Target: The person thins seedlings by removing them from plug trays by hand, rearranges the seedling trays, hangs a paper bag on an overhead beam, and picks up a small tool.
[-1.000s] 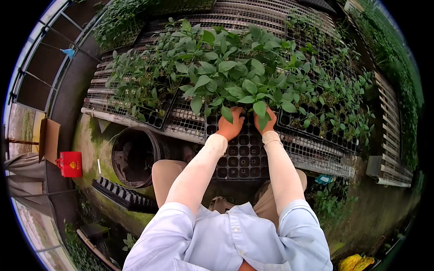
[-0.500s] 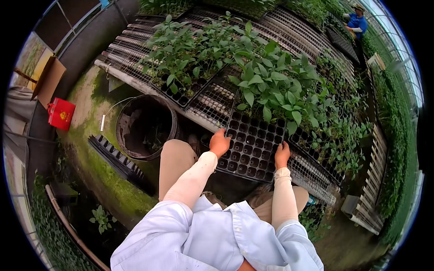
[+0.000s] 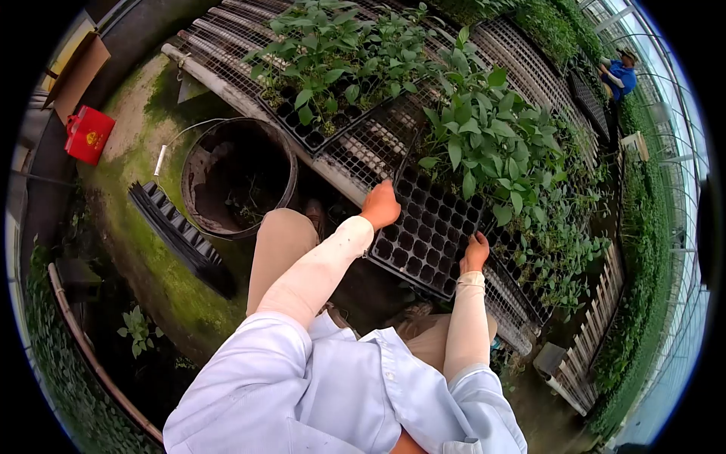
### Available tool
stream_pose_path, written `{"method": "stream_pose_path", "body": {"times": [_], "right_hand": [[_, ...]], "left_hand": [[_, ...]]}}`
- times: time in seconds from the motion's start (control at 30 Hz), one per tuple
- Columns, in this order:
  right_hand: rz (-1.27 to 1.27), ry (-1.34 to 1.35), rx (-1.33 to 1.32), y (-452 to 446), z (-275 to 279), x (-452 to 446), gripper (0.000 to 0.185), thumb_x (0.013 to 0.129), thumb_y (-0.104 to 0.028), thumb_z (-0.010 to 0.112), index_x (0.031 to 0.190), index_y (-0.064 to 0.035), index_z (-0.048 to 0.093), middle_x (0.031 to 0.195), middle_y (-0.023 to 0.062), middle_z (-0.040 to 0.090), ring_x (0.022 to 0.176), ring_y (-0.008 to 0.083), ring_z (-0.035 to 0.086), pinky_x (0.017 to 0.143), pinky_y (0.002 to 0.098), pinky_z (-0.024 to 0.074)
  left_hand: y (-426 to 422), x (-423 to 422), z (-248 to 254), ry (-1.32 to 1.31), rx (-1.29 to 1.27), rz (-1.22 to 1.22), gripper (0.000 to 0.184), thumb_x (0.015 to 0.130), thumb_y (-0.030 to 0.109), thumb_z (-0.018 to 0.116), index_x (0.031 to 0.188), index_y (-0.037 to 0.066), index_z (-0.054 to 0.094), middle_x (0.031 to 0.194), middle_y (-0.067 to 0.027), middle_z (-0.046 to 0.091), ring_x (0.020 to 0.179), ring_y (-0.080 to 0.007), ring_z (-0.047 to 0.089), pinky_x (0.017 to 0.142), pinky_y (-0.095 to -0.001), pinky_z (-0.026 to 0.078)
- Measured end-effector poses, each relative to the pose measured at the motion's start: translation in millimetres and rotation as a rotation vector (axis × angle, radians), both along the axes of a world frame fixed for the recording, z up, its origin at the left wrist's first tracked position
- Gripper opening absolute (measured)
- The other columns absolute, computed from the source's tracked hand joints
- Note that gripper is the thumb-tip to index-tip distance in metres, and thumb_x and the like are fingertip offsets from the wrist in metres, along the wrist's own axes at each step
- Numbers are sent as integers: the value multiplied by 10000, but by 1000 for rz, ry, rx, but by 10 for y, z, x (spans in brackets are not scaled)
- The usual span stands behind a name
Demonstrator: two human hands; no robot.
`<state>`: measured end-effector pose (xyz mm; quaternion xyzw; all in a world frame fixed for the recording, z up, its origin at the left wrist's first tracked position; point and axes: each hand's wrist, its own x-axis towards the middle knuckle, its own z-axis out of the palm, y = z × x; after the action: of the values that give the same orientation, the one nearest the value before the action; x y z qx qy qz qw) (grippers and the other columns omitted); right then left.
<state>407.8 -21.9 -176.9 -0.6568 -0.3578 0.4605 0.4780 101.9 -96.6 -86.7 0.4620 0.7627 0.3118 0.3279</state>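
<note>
A black plastic seedling tray (image 3: 418, 240) hangs over the near edge of the mesh bench, above my lap. Its near cells hold no plants, while leafy green seedlings (image 3: 484, 129) crowd its far end. My left hand (image 3: 380, 204) is closed on the tray's left edge, thumb side uppermost. On the opposite edge, my right hand (image 3: 475, 253) grips the rim, with its fingers partly hidden underneath. Left of this one, another tray of seedlings (image 3: 325, 83) rests on the mesh.
A large dark bucket (image 3: 291, 170) stands on the mossy ground to my left. Stacked empty trays (image 3: 181, 238) lie beside it, and a red box (image 3: 90, 135) sits farther left. More seedlings fill the bench at right. A person in blue (image 3: 623, 78) works far off.
The view has turned slightly, so the bucket and red box appear farther left. Both hands stay on the tray's edges, and the tray lies a little more slanted in view.
</note>
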Motion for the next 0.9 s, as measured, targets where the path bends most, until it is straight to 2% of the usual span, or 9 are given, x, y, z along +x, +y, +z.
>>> {"method": "stream_pose_path", "body": {"times": [0.17,0.43,0.6,0.63,0.67,0.73,0.8,0.87,0.9], "right_hand": [[-2,23,40,-43,257,65,362,910,35,552,1271,45,524,1193,104,592,1031,172,568,915,274,435],[-41,110,7,189,211,-281,318,899,48,558,1216,38,530,1089,80,598,952,149,557,859,275,445],[-44,81,6,438,213,-603,323,914,6,569,1231,50,525,1116,97,603,980,166,568,870,291,454],[-43,11,1,465,182,-625,334,922,-12,567,1245,59,516,1147,108,601,1007,181,571,889,297,451],[-41,-60,-1,500,155,-652,346,931,-30,565,1258,67,508,1178,119,598,1035,197,574,907,302,449],[39,-127,30,520,45,-603,372,943,-57,556,1282,80,488,1234,148,584,1084,226,573,938,309,441],[95,-261,74,368,121,-634,387,939,-62,543,1292,83,478,1240,192,574,1110,262,576,950,331,440],[85,-769,290,98,311,-752,386,926,-67,544,1283,68,492,1191,161,587,1058,249,581,929,335,448],[181,-769,390,-38,459,-899,373,920,-58,535,1275,55,508,1189,163,590,1058,250,586,928,334,453]], "left_hand": [[36,117,316,-20,54,-11,430,751,86,615,1139,-70,515,1108,-294,590,1076,-454,553,912,-494,449],[424,-237,222,34,-11,-38,517,794,94,638,1270,-54,496,1210,-265,573,1160,-421,531,973,-463,440],[634,-501,191,83,-24,-56,538,829,138,652,1305,-49,486,1259,-266,542,1189,-415,515,985,-463,436],[634,-527,167,125,71,-83,330,832,130,598,1106,-51,558,1130,-273,594,1053,-446,582,888,-500,482],[660,-570,153,127,73,-72,330,832,130,598,1106,-51,558,1130,-273,594,1053,-446,582,888,-500,482],[648,-691,425,152,-138,-335,407,813,201,649,1113,-65,581,1129,-285,612,1079,-441,584,904,-487,485],[520,-844,665,176,-85,-331,430,802,244,657,1117,-45,615,1126,-268,631,1096,-413,588,925,-469,481],[323,-1060,1062,191,-3,-277,495,835,293,618,1222,-16,595,1193,-238,618,1127,-396,569,965,-449,454],[221,-1178,1145,178,99,-169,453,831,293,617,1189,17,625,1169,-209,638,1103,-380,586,953,-438,461]]}}
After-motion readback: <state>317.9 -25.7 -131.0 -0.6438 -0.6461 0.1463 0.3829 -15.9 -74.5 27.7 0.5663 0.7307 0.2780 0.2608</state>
